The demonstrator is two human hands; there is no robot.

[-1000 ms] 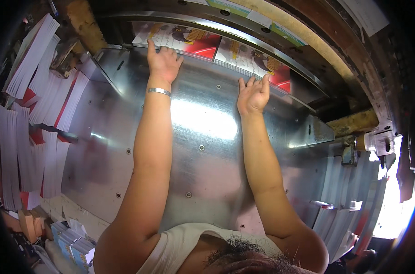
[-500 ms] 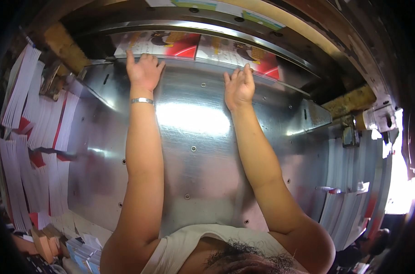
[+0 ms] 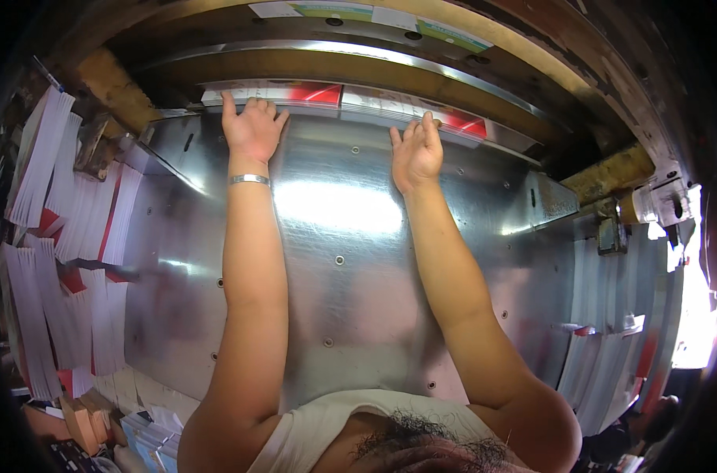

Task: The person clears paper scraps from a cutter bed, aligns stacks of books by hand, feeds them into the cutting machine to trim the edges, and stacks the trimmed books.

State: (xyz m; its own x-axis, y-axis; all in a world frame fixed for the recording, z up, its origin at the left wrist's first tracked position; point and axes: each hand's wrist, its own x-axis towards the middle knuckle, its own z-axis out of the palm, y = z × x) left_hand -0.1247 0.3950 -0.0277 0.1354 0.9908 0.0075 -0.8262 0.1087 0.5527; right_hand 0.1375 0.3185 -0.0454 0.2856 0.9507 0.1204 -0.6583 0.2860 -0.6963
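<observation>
Two stacks of booklets with red-and-white covers, a left stack (image 3: 317, 94) and a right stack (image 3: 374, 107), lie side by side at the far end of a metal table (image 3: 338, 296). A long brownish bar (image 3: 319, 69) runs across above them, hiding most of their covers. My left hand (image 3: 253, 132) is open, fingers spread, its fingertips at the near edge of the left stack. A silvery band circles that wrist. My right hand (image 3: 417, 155) is likewise open, palm toward the stacks, fingertips at the right stack's near edge. Both hands appear empty.
Piles of white-edged booklets (image 3: 39, 315) stand along the left side, and more piles (image 3: 603, 347) along the right. Angled metal guides (image 3: 551, 197) flank the table's far corners. Green-and-white strips (image 3: 453, 35) sit on the machine's upper beam.
The bar has come down over the booklet stacks and now covers most of their covers. Both hands keep nearly the same place and stay open.
</observation>
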